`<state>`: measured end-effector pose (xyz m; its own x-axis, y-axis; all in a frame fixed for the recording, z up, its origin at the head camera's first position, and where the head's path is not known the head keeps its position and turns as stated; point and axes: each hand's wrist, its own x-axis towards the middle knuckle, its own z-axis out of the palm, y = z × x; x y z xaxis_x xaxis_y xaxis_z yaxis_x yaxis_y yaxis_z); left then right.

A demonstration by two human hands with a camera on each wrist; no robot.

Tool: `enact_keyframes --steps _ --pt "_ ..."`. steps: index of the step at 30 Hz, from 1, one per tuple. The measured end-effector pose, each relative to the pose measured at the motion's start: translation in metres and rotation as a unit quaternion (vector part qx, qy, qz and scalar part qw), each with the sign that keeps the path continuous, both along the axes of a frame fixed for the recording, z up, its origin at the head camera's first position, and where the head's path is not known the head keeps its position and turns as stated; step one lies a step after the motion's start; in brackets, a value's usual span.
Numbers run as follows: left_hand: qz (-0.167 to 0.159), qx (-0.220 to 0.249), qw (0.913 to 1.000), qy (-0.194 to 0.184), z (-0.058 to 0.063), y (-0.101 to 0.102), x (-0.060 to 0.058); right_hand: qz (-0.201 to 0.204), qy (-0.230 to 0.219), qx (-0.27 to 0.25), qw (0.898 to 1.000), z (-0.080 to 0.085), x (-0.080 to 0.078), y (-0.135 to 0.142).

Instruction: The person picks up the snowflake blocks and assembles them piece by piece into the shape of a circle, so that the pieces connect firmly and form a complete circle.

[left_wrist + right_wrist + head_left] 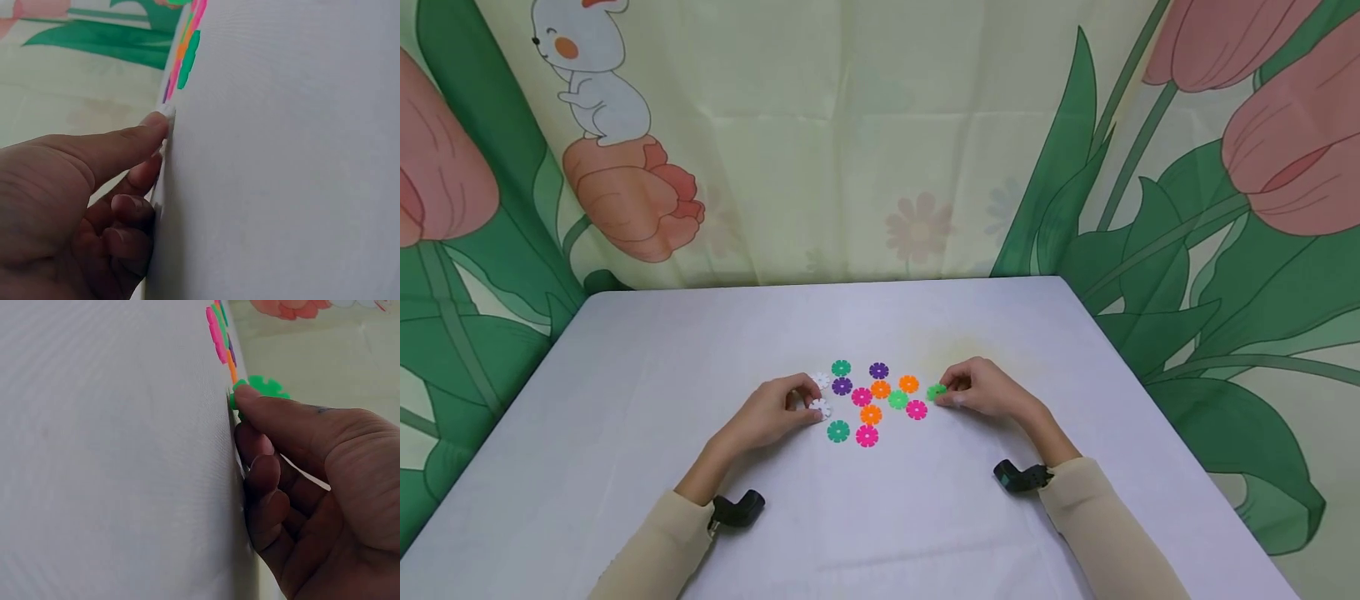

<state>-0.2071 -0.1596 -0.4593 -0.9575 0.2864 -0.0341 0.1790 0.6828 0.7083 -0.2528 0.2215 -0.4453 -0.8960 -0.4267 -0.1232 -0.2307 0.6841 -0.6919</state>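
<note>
Near the middle of the table lies a loose group of flat, notched plastic snowflake discs. At its left side my left hand [775,410] pinches a white snowflake disc [821,408]; in the left wrist view only a bit of that white disc [167,110] shows past the thumb. A second white disc [822,381] lies just beyond these fingertips. Over at the group's right side, my right hand [988,388] holds a light green snowflake disc [936,392] between thumb and fingers. The right wrist view has this green disc [267,386] tilted up off the tabletop.
Between the hands lie several discs: teal [838,431], purple [878,371], orange [871,414], pink [867,436] and light green [898,400]. A white cloth covers the table [880,533]. Behind it hangs a printed curtain [850,167] with tulips and a rabbit.
</note>
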Motion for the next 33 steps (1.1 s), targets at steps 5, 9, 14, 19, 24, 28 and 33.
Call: enact_keyframes --steps 5,9,14,19,24,28,33 --pt "0.000 0.014 0.9999 -0.010 0.000 -0.003 -0.003 0.003 0.001 -0.001 1.000 0.000 -0.002 0.003" --pt "0.000 0.013 0.9997 -0.022 0.001 -0.004 -0.003 0.006 -0.009 -0.010 1.000 0.001 -0.001 0.004" --pt "0.011 0.023 0.9992 -0.032 0.006 -0.006 -0.004 0.001 -0.006 -0.009 1.000 0.003 -0.001 0.002" --pt "0.021 0.051 0.9976 -0.041 0.011 -0.005 -0.003 -0.003 0.005 0.006 1.000 0.006 0.001 -0.002" --pt "0.009 0.076 0.9962 -0.041 0.016 -0.001 -0.001 0.009 0.015 -0.001 1.000 0.011 0.004 -0.009" --pt "-0.003 0.082 0.9963 -0.026 0.020 0.007 0.002 0.023 -0.016 -0.044 0.999 0.016 0.009 -0.018" --pt "-0.012 0.079 0.9967 -0.015 0.022 0.015 0.006 0.038 -0.054 -0.093 0.993 0.019 0.015 -0.032"
